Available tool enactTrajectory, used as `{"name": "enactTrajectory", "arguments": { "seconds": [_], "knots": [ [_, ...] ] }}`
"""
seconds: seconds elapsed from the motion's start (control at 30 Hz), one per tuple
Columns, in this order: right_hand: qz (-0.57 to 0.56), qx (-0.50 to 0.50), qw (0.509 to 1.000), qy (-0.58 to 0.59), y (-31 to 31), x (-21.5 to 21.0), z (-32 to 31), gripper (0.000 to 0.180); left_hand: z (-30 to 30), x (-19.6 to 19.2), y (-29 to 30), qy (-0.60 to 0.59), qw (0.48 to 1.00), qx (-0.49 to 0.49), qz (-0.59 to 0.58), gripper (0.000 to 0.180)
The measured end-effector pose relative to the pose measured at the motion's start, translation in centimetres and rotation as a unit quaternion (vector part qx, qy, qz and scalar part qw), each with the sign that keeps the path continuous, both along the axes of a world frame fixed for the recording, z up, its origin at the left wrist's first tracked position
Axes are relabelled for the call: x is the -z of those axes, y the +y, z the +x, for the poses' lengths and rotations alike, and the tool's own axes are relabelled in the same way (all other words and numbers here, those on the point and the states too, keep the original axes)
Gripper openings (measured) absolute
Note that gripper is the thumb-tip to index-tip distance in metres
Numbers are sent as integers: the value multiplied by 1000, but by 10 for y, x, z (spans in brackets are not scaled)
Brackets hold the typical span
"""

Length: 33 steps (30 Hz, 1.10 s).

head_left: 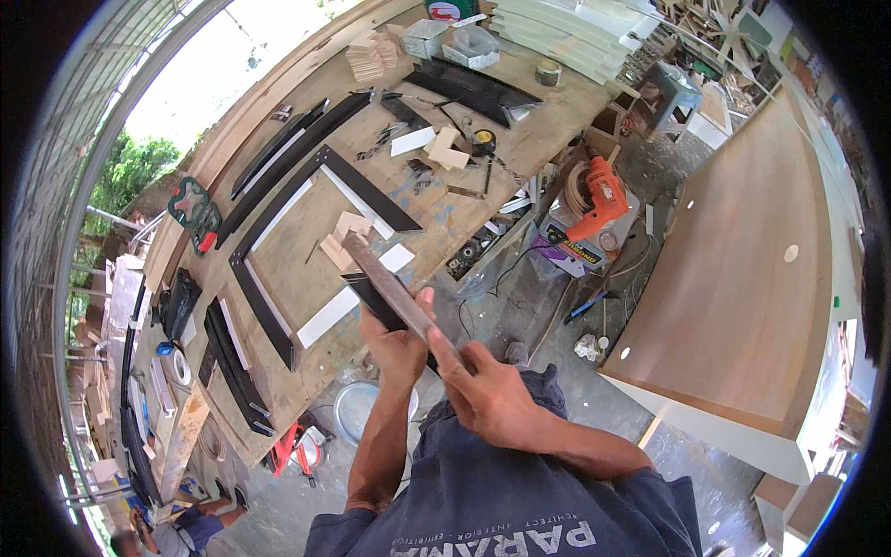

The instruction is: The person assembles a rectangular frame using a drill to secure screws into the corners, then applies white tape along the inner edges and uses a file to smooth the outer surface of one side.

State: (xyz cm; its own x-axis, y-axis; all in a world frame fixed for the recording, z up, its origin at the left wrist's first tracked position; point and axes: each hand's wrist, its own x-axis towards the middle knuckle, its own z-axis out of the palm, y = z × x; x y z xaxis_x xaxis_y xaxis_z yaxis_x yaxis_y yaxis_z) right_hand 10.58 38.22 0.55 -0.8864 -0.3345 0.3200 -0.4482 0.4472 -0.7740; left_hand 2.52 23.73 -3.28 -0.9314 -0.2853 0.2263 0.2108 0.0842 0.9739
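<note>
Both my hands hold a long, narrow dark strip (385,283) that points up and away from me toward the workbench. My left hand (394,343) grips it from below at its middle. My right hand (487,395) is closed on its near end, thumb along the top. Beyond the strip's far tip, a dark rectangular frame (278,213) lies on the plywood workbench (306,269), with small light wood blocks (342,243) inside it and white strips beside its edges.
More black strips (237,367) lie along the bench's left end. An orange power drill (601,195) rests on a box to the right. A large brown panel (742,278) with holes stands at right. A round metal tin (357,408) sits on the floor.
</note>
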Motion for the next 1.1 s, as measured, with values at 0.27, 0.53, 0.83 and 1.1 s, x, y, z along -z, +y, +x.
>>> {"name": "enactTrajectory", "arguments": {
  "seconds": [0.27, 0.53, 0.83, 1.1],
  "knots": [
    [-61, 35, 997, 24, -12, 5, -80, 72, 2, 7, -1, 77, 996, 37, -32, 30],
    [-382, 38, 917, -110, 14, -20, -91, 80, 10, -11, 4, 18, 992, 122, -5, 13],
    [-331, -71, 939, -58, 14, -47, -99, 90, 15, -25, 13, 94, 983, 158, -25, 19],
    [-403, -101, 898, -145, 16, -44, -97, 83, 23, -32, 14, 37, 979, 195, 54, 21]
  ]
}}
